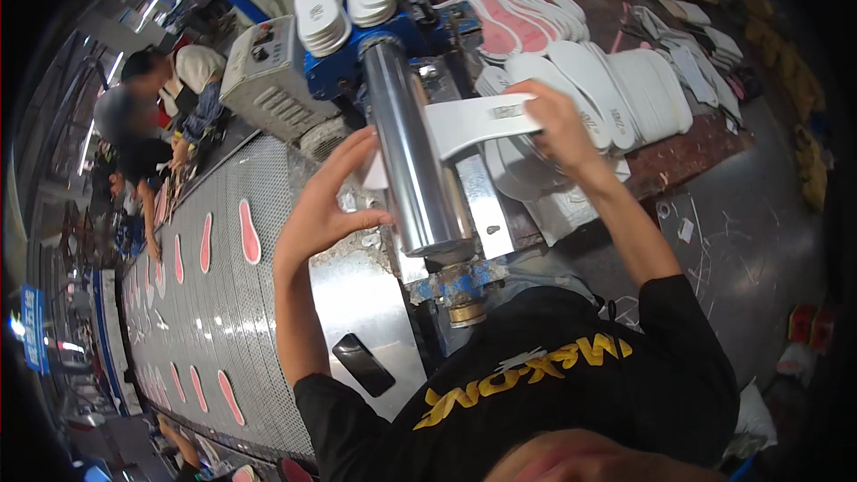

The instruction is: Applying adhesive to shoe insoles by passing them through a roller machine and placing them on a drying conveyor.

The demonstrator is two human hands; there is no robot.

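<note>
A white shoe insole (478, 128) lies across the shiny metal roller (411, 156), its wide end against the roller's right side. My right hand (564, 129) is closed on the insole's other end, with fingers over the top. A small white edge (375, 171) shows at the roller's left side; whether it belongs to the same insole is hidden. My left hand (326, 205) is beside the roller on the left, thumb and fingers spread around that white edge, the fingertips close to the metal. It appears to hold nothing.
Stacked white insoles (616, 98) and pink-faced ones (518, 22) cover the bench at right. More stacks (321, 13) stand on the blue machine. Left, a mesh conveyor (268, 303) carries pink insoles. A phone (363, 364) lies on the metal plate. Another person (147, 125) works beyond the conveyor.
</note>
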